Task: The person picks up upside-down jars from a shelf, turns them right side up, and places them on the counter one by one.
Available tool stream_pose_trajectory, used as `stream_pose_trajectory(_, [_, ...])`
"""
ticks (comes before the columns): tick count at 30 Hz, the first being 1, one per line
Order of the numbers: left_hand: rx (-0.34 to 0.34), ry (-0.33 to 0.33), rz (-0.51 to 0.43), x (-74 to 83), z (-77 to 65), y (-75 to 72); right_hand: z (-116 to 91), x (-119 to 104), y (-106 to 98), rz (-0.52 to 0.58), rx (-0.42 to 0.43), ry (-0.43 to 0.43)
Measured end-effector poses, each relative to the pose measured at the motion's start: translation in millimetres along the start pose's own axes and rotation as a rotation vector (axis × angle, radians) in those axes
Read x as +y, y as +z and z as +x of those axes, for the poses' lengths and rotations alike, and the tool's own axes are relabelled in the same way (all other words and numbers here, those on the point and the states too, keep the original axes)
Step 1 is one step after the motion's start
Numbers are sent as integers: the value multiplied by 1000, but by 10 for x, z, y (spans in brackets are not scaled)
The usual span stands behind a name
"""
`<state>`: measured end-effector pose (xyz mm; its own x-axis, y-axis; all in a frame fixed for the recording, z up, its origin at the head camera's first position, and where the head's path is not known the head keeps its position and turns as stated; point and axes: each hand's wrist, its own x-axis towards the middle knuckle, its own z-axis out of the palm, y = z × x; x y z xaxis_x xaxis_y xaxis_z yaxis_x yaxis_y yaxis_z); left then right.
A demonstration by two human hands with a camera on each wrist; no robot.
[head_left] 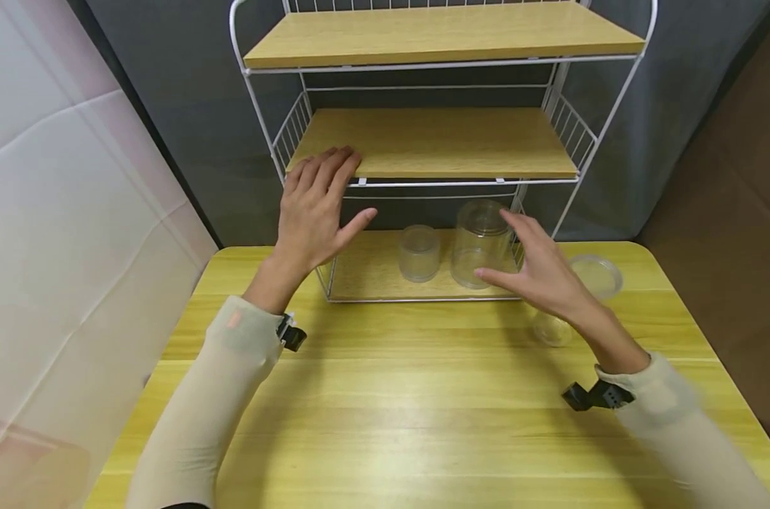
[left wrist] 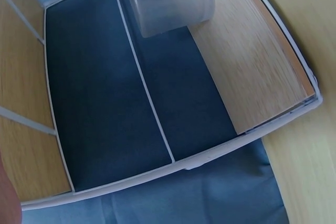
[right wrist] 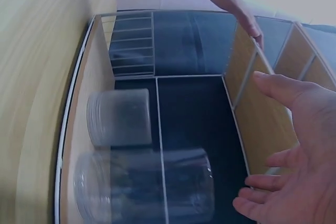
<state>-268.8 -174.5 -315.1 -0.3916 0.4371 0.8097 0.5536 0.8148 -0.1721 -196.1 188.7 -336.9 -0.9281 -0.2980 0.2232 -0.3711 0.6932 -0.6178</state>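
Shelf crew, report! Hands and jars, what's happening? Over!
Left hand at middle shelf. Right hand near large jar, not gripping. Large jar upright on bottom shelf. Small jar beside it, not blocking.

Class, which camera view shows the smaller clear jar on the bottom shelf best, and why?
The right wrist view: it shows the smaller jar whole and fairly large. The head view shows it whole but smaller; the left wrist view cuts it off at the picture's top edge.

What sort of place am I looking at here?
Probably a small staged work area rather than a lived-in room, though I can't be sure. A dark sheet-like backdrop hangs behind a yellowish wood-look table, where a shelf rack stands with clear jars on its lowest level.
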Motion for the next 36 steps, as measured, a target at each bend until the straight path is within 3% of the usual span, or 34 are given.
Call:
stream_pose_trajectory(6, [-5, 8, 12, -16, -14, 0, 157, 3, 175, 22, 103, 9])
stream_pose_trajectory(15, [10, 9, 14, -16, 3, 14, 382, 189, 353, 50, 303, 19])
stream_pose_trajectory(36, [25, -10, -9, 3, -20, 28, 607, 429, 634, 69, 388, 131])
